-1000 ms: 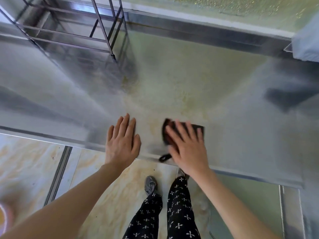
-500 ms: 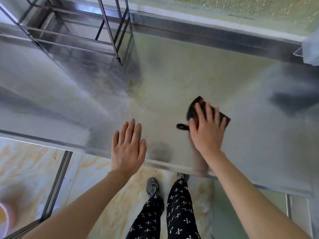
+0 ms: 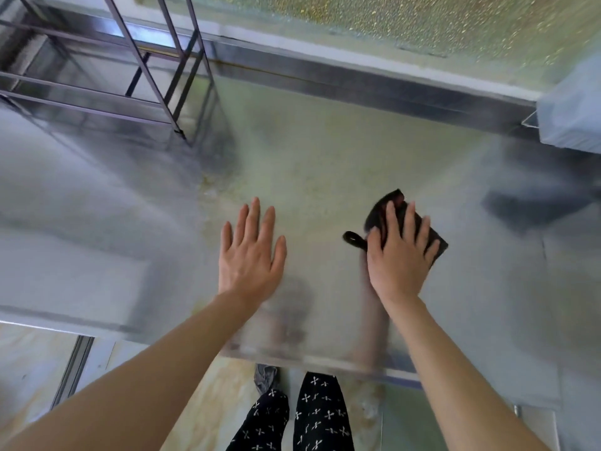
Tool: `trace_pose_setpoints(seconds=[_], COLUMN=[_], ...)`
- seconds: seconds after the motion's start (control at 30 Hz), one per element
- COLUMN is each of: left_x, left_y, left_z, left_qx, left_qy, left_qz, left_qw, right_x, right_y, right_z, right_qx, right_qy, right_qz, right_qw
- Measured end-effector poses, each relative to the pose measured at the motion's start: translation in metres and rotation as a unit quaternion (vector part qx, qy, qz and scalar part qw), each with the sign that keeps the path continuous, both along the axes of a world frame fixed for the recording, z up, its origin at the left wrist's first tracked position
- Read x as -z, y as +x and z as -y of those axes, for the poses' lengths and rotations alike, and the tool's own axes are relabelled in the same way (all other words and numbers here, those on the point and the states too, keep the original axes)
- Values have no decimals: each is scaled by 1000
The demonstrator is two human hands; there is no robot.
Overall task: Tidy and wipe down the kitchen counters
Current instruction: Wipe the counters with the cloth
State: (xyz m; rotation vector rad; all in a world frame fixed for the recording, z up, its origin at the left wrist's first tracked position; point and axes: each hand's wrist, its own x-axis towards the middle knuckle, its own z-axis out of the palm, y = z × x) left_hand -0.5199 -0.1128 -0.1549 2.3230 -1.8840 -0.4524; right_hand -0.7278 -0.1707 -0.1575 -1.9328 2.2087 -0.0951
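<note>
Compared with a second ago, the right hand [image 3: 398,255] and the dark cloth [image 3: 437,245] under it have moved away from the front edge of the tabletop [image 3: 325,151], further in and to the right, leaving a wider gap to the left hand [image 3: 248,255]. The cloth's small loop [image 3: 353,238], which hung toward the edge then, now points left. The left hand stays planted in the same spot.

Both arms reach forward from the bottom of the view. The left hand lies flat, palm down, fingers straight and slightly spread on the bare metal. The right hand presses the cloth with straight fingers, not curled round it; the cloth shows beyond the fingertips and at the right side.

The tabletop is brushed steel, smeared and yellowish in the middle. A wire rack [image 3: 146,60] stands at its back left, a pale blue-grey object [image 3: 572,115] at the far right, and a speckled wall [image 3: 390,21] behind. Below, patterned trousers [image 3: 318,415] and a marbled floor [image 3: 211,402] show.
</note>
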Motion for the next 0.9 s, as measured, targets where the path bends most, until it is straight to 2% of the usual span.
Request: trace_pose_setpoints(seconds=[0.03, 0.1, 0.13, 0.2, 0.23, 0.27, 0.3, 0.33, 0.4, 0.47, 0.5, 0.57, 0.6, 0.67, 0.73, 0.8, 0.9], left_x=[3, 6, 7, 6, 5, 4, 4, 3, 2, 2, 2, 2, 2, 2, 2, 2, 2], left_y=[1, 0, -1, -1, -1, -1, -1, -2, -1, -1, -1, -1, -1, -2, -2, -1, -1], left_z=[2, 4, 4, 4, 4, 4, 5, 5, 4, 4, 5, 6, 6, 6, 6, 7, 7], left_qx=[0, 1, -1, -4, -4, -3, -4, -6, -13, -16, -16, -17, -19, -21, -19, -15, -15], left_qy=[5, 13, 14, 17, 19, 21, 22, 22, 24, 32, 35, 42, 45, 46, 47, 48, 46], left_qz=[8, 18, 20, 24, 25, 23, 21, 21, 27, 34, 37, 45, 50, 57, 62, 72, 82], left_qw=[1000, 1000, 1000, 1000, 1000, 1000, 1000, 1000, 999, 999, 999, 998, 998, 997, 997, 996, 995], right_x=[0, 0, 2, 2, 0, -1, 0, 0, -2, -1, 0, 0, 2, 4, 4, 4, 1], right_y=[5, 16, 16, 4, -7, -19, -30, -37, -39, -18, -2, 30, 42, 51, 40, 21, 4], right_z=[1, -7, -12, -16, -7, 4, 18, 33, 62, 79, 80, 69, 60, 43, 53, 82, 137], right_qx=[8, -99, -191, -377, -436, -455, -434, -377, -201, -84, -81, -177, -257, -420, -502, -478, -305], right_qy=[-7, -37, -38, -16, -4, 1, 2, 3, 5, -1, -6, -38, -50, -46, -33, -41, -14], right_qz=[-2, -21, -29, -36, -38, -43, -49, -48, -19, -2, 1, 13, 17, 26, 22, 2, -15], right_qw=[1000, 994, 980, 925, 899, 890, 900, 925, 979, 996, 997, 983, 965, 906, 864, 877, 952])
